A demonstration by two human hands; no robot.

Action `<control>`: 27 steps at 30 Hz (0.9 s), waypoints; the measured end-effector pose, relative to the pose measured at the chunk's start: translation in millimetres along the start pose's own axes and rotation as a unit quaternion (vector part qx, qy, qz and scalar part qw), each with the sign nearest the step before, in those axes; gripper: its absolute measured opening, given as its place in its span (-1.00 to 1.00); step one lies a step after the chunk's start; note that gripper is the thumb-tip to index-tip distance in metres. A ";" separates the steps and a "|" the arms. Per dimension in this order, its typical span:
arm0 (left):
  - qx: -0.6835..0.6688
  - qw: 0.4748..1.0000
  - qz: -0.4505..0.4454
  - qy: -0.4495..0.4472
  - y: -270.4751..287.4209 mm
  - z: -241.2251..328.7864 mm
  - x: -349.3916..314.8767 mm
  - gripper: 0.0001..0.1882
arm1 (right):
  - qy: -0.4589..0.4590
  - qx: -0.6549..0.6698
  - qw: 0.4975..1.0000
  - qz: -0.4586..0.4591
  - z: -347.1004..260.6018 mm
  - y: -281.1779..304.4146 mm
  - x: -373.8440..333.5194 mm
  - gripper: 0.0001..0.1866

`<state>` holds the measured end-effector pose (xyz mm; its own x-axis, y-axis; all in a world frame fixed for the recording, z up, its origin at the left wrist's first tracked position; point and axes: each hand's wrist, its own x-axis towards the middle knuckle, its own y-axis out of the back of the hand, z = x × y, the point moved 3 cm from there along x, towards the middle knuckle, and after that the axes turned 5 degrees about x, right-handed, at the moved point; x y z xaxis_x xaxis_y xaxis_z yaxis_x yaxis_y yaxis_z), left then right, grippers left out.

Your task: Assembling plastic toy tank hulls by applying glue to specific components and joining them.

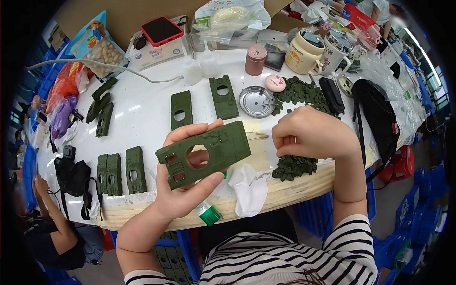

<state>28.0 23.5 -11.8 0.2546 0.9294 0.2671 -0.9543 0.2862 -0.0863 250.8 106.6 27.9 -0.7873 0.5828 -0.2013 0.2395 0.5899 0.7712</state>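
My left hand [176,203] holds a dark green plastic model tank hull [225,142] tilted above the table's near edge, thumb on the near side and fingers behind. The hull has a large round hole and small square openings at its left end. Just right of it, my right hand [320,133] is closed in a pinch; whatever is between the fingertips is hidden. Thin sticks [259,136] lie between the hull and that hand. Below the right hand is a small heap of dark green plastic parts [294,167], with a larger pile [304,91] beyond it.
More hulls [135,170] lie left and beyond my hands. A round metal tin [257,101], white squeeze bottles [192,71] and mugs [305,52] stand farther back. Near the edge are a white cloth [249,191] and a green-capped bottle [209,214]. Another person's arm [52,209] shows at left.
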 end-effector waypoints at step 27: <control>-0.113 0.991 -0.011 0.065 0.7 -1.3 0.5 -0.30 | 0.028 0.043 0.994 -0.095 15.1 -12.7 10.3 -0.94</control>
<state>27.7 24.5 -12.9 0.3062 0.9406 0.1468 -0.8930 0.3372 -0.2982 248.1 113.6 6.9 -0.8532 0.4255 -0.3018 0.1291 0.7328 0.6681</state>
